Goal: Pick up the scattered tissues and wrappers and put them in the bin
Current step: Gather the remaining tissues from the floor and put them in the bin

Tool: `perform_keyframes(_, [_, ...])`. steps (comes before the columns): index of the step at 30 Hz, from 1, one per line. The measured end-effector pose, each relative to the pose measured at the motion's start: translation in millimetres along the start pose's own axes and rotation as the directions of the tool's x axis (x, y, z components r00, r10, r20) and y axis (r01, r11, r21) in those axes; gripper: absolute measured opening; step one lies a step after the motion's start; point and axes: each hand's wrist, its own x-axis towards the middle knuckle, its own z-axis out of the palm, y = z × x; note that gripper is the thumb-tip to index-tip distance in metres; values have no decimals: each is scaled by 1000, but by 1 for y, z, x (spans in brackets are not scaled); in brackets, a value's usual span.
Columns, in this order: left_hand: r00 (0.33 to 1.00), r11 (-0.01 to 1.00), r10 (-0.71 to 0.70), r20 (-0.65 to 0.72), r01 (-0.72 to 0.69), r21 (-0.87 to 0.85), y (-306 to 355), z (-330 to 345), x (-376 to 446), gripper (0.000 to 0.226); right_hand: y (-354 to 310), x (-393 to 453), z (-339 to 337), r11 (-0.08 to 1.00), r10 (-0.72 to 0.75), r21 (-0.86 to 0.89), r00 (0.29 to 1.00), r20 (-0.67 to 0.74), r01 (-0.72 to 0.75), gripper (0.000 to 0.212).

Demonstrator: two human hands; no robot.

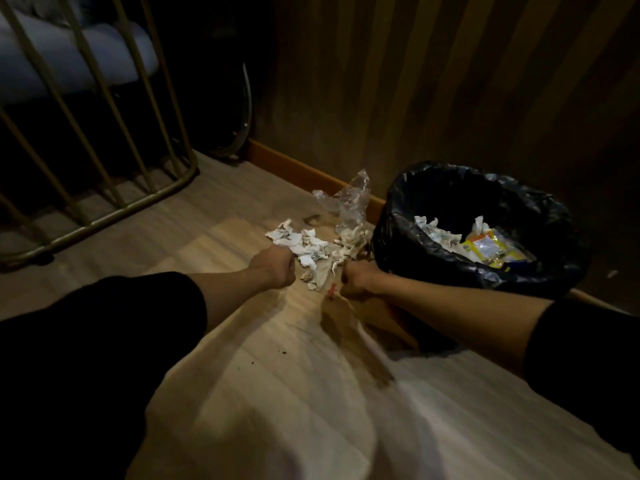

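A heap of crumpled white tissues (304, 249) lies on the wooden floor just left of the bin (398, 233), which has a black liner. A clear plastic wrapper (349, 202) stands up behind the heap, against the skirting board. My left hand (275, 270) is closed on the tissues at the heap's left edge. My right hand (358, 278) is closed at the heap's right edge on tissues and a brown paper piece (337, 315) with a red mark. Inside the bin lie white tissues (436, 233) and a yellow wrapper (491, 251).
A gold metal frame (104, 216) with slanted bars stands at the left, with bedding above it. A dark panelled wall and an orange skirting board (294, 164) run behind the heap. A small white scrap (612, 273) lies right of the bin.
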Motion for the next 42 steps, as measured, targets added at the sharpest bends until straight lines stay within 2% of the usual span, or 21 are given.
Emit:
perform_keyframes(1, [1000, 1000, 13, 28, -14, 27, 0, 4, 2, 8, 0, 3, 1, 1000, 24, 16, 1000, -1, -24, 14])
perform_keyframes(3, [998, 998, 23, 54, -26, 62, 2, 11, 5, 14, -5, 10, -1, 996, 60, 61, 998, -1, -60, 13])
perform_keyframes(7, [998, 996, 40, 46, -43, 73, 10, 32, 5, 33, -25, 25, -8, 998, 59, 16, 998, -33, -58, 31])
perform_keyframes(9, [997, 997, 51, 58, -54, 60, 14, 41, 0, 32, -36, 25, -24, 998, 45, -48, 999, 11, -44, 22])
perform_keyframes(12, [998, 999, 32, 58, -32, -4, 11, 41, -8, 27, -50, 18, -58, 994, 111, 16, 994, 16, -111, 20])
perform_keyframes(14, [999, 998, 7, 36, -5, -58, 1, 38, -6, 31, -55, 26, -70, 988, 132, 91, 989, -73, -125, 27])
perform_keyframes(17, [1000, 991, -31, 6, 31, -131, -23, 38, 9, 42, -55, 49, -56, 980, 173, 123, 977, -124, -158, 37])
perform_keyframes(21, [997, 978, -13, -80, -4, -210, -57, 28, 34, 42, -40, 89, -13, 930, 315, 254, 931, -184, -264, 69])
perform_keyframes(25, [987, 978, 16, -160, -49, -204, -82, 33, 48, 38, -13, 134, 16, 826, 471, 481, 828, -305, -294, 57])
perform_keyframes(28, [983, 975, 39, -180, -77, -209, -84, 49, 55, 37, -1, 174, 16, 711, 590, 642, 740, -323, -287, 50])
perform_keyframes(29, [981, 973, 54, -186, -94, -211, -81, 54, 58, 38, 1, 188, 13, 699, 604, 657, 726, -329, -284, 49])
perform_keyframes(33, [957, 972, 136, -254, -179, -152, -77, 66, 75, 43, 15, 232, 2, 775, 579, 559, 685, -442, -294, 49])
perform_keyframes(35, [943, 969, 142, -301, -195, -151, -81, 69, 88, 46, 30, 252, 7, 808, 547, 520, 679, -489, -277, 53])
perform_keyframes(38, [926, 970, 132, -355, -195, -146, -86, 74, 104, 62, 50, 275, 22, 886, 448, 357, 742, -499, -294, 60])
perform_keyframes(40, [929, 969, 126, -347, -191, -159, -83, 78, 113, 69, 57, 282, 34, 841, 503, 439, 759, -414, -317, 58])
perform_keyframes(42, [941, 971, 105, -320, -167, -173, -79, 81, 123, 72, 59, 281, 46, 762, 563, 580, 739, -371, -289, 53])
